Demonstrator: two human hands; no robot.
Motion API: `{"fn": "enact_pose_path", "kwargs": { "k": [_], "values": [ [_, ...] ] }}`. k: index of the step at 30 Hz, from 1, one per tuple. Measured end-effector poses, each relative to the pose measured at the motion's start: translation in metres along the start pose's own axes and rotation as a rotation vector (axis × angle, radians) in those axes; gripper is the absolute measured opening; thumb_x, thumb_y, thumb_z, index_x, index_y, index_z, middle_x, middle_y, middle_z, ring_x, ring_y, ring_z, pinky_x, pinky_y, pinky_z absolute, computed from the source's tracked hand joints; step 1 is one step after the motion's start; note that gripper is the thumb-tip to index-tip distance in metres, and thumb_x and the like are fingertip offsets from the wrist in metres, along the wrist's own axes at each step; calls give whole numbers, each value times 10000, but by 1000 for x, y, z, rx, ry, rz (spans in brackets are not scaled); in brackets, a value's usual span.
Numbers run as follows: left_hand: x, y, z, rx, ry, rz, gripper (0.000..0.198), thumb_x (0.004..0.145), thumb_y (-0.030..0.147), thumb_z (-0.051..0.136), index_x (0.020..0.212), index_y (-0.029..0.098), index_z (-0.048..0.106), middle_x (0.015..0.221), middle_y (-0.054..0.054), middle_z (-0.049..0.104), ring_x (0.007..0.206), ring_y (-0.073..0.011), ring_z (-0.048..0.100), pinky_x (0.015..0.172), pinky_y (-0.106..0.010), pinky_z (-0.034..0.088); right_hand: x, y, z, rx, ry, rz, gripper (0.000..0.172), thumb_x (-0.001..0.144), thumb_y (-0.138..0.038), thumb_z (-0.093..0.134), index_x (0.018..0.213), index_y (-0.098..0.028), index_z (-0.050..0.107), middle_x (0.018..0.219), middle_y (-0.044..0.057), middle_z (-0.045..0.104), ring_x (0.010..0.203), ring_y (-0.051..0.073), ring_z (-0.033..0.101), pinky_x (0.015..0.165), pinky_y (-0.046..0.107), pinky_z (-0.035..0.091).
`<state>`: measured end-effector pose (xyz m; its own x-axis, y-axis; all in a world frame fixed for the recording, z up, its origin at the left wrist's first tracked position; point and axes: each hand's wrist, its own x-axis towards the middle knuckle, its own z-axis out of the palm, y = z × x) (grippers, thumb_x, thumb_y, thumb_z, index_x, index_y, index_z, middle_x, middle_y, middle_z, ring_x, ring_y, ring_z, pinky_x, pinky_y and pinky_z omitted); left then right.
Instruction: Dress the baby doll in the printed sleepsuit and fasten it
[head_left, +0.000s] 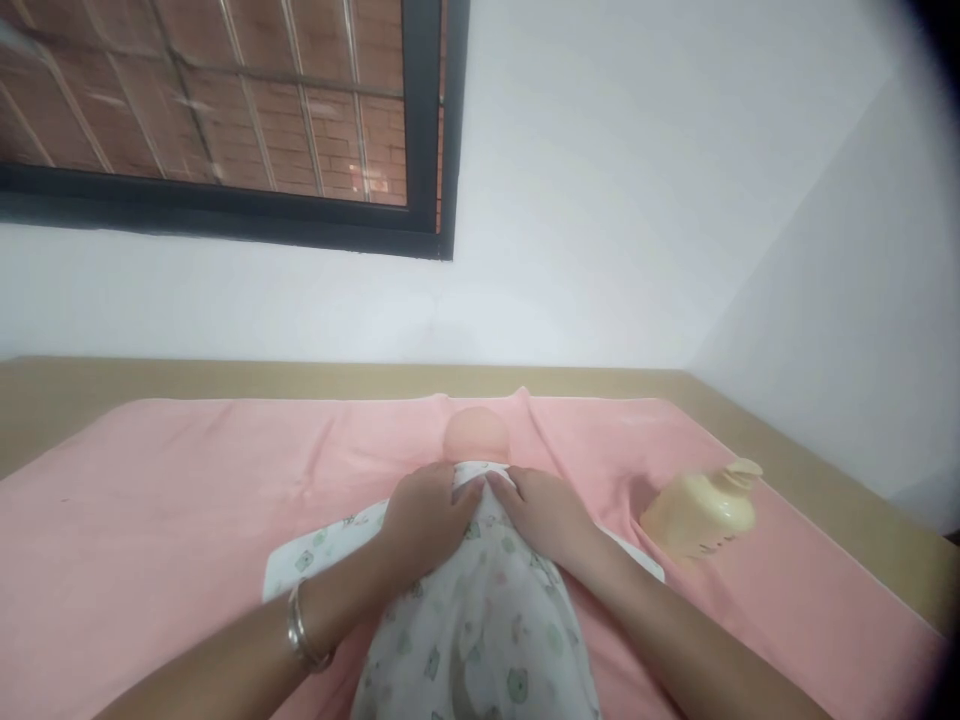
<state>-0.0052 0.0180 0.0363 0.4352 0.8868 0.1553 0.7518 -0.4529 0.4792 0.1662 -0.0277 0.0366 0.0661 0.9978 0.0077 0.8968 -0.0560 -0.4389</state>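
Note:
A smooth, bald, doll-like head (477, 434) shows at the top of a white baby garment (487, 610) printed with small green figures. The garment lies over the pink blanket, its sleeves spread to both sides and its lower part bunched towards me. At the left of the neckline, my left hand (424, 518) is closed on the cloth, thumb pointing inward. My right hand (546, 510) grips the opposite side, so both thumbs nearly meet just below the head. Most of the fingers are hidden under or behind the fabric. A silver bangle (300, 630) circles my left wrist.
The pink blanket (187, 500) covers most of a tan surface (795, 455). To the right of my right hand, a pale yellow, bottle-like container (694, 515) lies tilted on it. Behind stand a white wall (585, 200) and a dark-framed window (424, 120) with bars.

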Motion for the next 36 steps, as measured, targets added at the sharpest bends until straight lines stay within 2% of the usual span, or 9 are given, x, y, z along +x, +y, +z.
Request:
{"fn": "enact_pose_path", "kwargs": {
  "k": [10,17,24,27,31,33,36],
  "values": [
    [0,-4,4,-39,1,16,490,874,578,272,762,198,560,774,-50,626,714,-210,559,624,-316,392,0,3,4,-26,32,-6,617,930,-566,132,855,-176,605,819,78,635,757,176,569,634,259,326],
    [-2,-2,0,-51,-14,6,497,868,576,277,775,188,573,783,-58,624,703,-202,559,615,-312,392,-4,0,-5,-39,-6,-41,566,946,-514,146,869,-181,598,822,73,625,753,174,551,624,259,310],
    [-1,0,1,-12,20,31,471,886,533,271,771,189,572,744,-49,620,683,-197,554,606,-309,386,-21,-14,-9,-216,206,-182,427,952,-374,241,714,-186,541,775,59,586,754,177,512,682,278,316],
    [-5,2,0,26,48,62,448,893,507,287,765,183,569,771,-54,629,694,-195,558,632,-314,394,-16,-11,-6,-174,154,-169,424,944,-395,262,759,-182,578,812,75,608,799,195,537,716,288,341],
    [-13,9,-7,20,52,97,434,903,478,288,798,178,583,821,-61,638,737,-189,567,681,-313,413,-5,-6,-3,-41,-6,-102,531,937,-458,202,849,-171,640,850,108,639,815,223,581,713,304,388],
    [-16,11,-8,24,46,71,433,900,481,292,806,174,583,812,-59,637,728,-188,565,674,-314,419,-6,-5,-1,0,-15,-101,548,928,-483,190,861,-195,652,858,112,647,808,238,592,697,321,404],
    [-17,10,-8,57,28,40,459,892,507,281,794,166,572,776,-59,621,670,-178,544,583,-298,399,-14,-7,2,2,27,-112,503,907,-522,241,770,-237,634,820,109,650,750,249,594,652,340,409]
  ]
}}
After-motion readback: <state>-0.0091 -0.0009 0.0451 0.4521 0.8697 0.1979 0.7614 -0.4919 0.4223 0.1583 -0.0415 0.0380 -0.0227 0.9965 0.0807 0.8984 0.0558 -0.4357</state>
